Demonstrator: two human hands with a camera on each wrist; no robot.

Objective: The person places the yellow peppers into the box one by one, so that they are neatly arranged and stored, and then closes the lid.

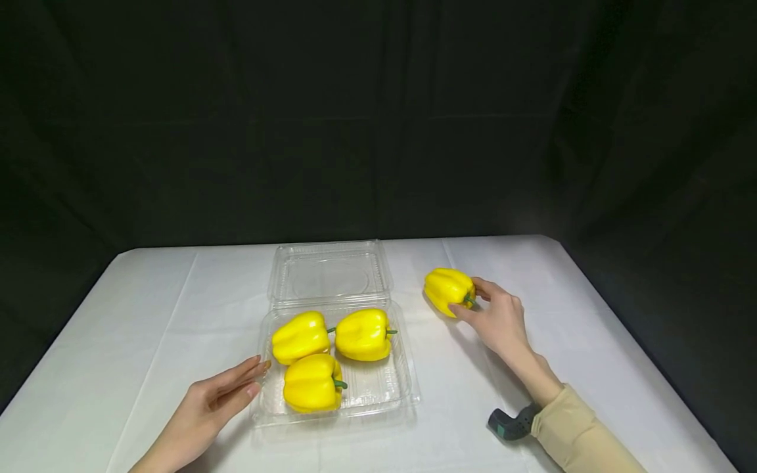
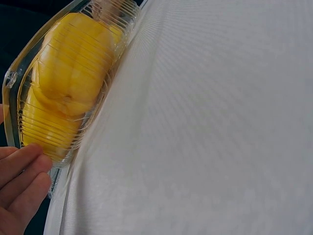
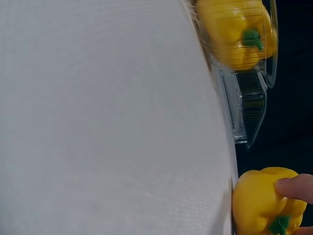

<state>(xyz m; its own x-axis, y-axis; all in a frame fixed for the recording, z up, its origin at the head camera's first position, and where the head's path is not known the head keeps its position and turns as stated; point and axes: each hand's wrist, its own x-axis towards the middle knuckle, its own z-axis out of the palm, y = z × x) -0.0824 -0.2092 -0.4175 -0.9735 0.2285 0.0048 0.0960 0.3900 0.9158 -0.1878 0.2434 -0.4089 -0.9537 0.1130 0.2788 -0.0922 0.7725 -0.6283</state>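
Observation:
A clear plastic clamshell container [image 1: 378, 387] lies on the white table, lid laid back. Three yellow bell peppers are in its base: one at back left [image 1: 300, 337], one at back right [image 1: 363, 335], one at front left [image 1: 312, 383]. To the right of the container, my right hand [image 1: 499, 318] holds a fourth yellow bell pepper [image 1: 447, 290] around its stem end, thumb on the near side. That pepper appears to rest on the cloth. My left hand [image 1: 207, 407] touches the container's left side with extended fingers, seen against the ribbed wall in the left wrist view.
The hinged lid [image 1: 331, 272] stretches toward the table's back edge. A dark curved device [image 1: 510, 424] sits beside the right wrist, near the beige sleeve [image 1: 582, 430]. Black curtains [image 1: 378, 118] hang behind the white-covered table [image 1: 148, 315] and along its sides.

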